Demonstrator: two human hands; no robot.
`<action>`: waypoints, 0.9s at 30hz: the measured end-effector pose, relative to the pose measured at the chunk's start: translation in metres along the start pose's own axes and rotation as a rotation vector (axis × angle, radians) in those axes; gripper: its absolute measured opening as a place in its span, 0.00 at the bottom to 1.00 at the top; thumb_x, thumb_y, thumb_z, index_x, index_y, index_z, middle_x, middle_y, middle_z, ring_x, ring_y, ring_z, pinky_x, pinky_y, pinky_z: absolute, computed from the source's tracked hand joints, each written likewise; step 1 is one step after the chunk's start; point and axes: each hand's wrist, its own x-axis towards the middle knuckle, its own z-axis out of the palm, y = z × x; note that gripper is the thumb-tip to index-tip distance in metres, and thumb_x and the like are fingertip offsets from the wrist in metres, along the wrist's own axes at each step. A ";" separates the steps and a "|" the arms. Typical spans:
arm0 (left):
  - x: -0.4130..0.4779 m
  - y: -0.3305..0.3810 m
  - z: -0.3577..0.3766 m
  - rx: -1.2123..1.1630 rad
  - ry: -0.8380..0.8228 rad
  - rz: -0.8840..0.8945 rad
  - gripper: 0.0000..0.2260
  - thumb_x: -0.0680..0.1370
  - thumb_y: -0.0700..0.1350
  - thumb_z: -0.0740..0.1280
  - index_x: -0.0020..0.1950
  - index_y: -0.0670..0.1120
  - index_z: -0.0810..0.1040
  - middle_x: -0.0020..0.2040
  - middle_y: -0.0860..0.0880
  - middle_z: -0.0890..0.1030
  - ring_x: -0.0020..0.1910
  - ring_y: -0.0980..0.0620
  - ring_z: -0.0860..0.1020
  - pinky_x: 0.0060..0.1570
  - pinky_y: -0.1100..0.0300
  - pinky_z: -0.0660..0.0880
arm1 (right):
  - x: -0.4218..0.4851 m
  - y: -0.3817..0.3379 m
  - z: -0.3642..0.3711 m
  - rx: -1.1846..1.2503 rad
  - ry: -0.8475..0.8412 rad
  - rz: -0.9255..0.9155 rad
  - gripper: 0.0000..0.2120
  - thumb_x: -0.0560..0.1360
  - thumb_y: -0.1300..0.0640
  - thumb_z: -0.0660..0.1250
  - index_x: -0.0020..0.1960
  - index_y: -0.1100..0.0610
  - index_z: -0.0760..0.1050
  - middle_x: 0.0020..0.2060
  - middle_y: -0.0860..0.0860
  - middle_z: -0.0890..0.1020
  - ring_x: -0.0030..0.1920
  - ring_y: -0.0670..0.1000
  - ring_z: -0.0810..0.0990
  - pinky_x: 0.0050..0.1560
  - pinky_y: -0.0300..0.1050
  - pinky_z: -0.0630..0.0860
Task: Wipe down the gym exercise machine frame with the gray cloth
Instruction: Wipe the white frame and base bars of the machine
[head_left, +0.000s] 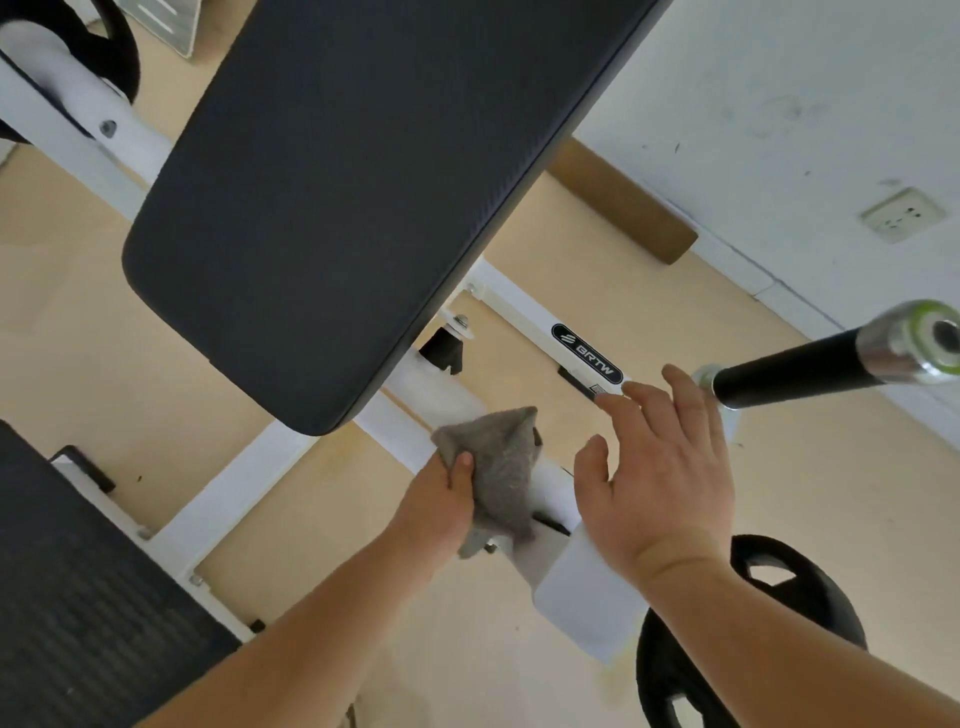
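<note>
gripping the gray cloth (501, 467) in the left hand (447, 493), thumb on top, fingers curled into the bunched folds. pressed against the white frame (519, 312) at the joint just under the near end of the black pad (363, 182). hovering over the same tube with the right hand (660, 483), fingers straight and spread, holding nothing, fingertips near the label (587, 351); touching the tube or not, cannot tell.

mid-wipe, by the look of it, with much white tube not yet reached.

risks from here:
- snagging a loose corner of the cloth on the bolt (460, 319) or the bracket under the pad, since bunched rather than flat.
- skipping the underside and the far rails by wiping only the top face.
- knocking knuckles or forearm on the bar (810, 364) jutting in just beside the right hand, or on the weight plate (769, 582) below the wrist, on any quick sweep rightward.
- rubbing hard across the label and lifting its edge.
</note>
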 end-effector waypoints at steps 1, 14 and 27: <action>-0.007 0.003 -0.013 0.021 0.008 0.023 0.13 0.86 0.57 0.53 0.65 0.54 0.70 0.51 0.59 0.77 0.48 0.62 0.76 0.40 0.67 0.71 | 0.000 0.000 0.000 0.003 0.002 0.002 0.27 0.77 0.46 0.50 0.66 0.55 0.78 0.66 0.52 0.79 0.79 0.60 0.61 0.80 0.62 0.54; -0.151 0.025 0.009 -0.018 -0.148 0.195 0.17 0.85 0.58 0.55 0.45 0.60 0.81 0.28 0.56 0.76 0.29 0.58 0.72 0.33 0.68 0.68 | -0.025 -0.001 -0.012 0.476 0.070 0.144 0.25 0.86 0.46 0.51 0.78 0.55 0.65 0.81 0.51 0.60 0.82 0.51 0.51 0.82 0.52 0.52; -0.168 0.059 0.061 1.009 -0.091 0.843 0.29 0.83 0.60 0.40 0.82 0.54 0.34 0.83 0.54 0.36 0.80 0.55 0.30 0.81 0.53 0.40 | -0.124 0.036 -0.075 1.434 -0.114 0.812 0.11 0.83 0.37 0.55 0.53 0.34 0.75 0.44 0.28 0.79 0.49 0.35 0.78 0.47 0.36 0.69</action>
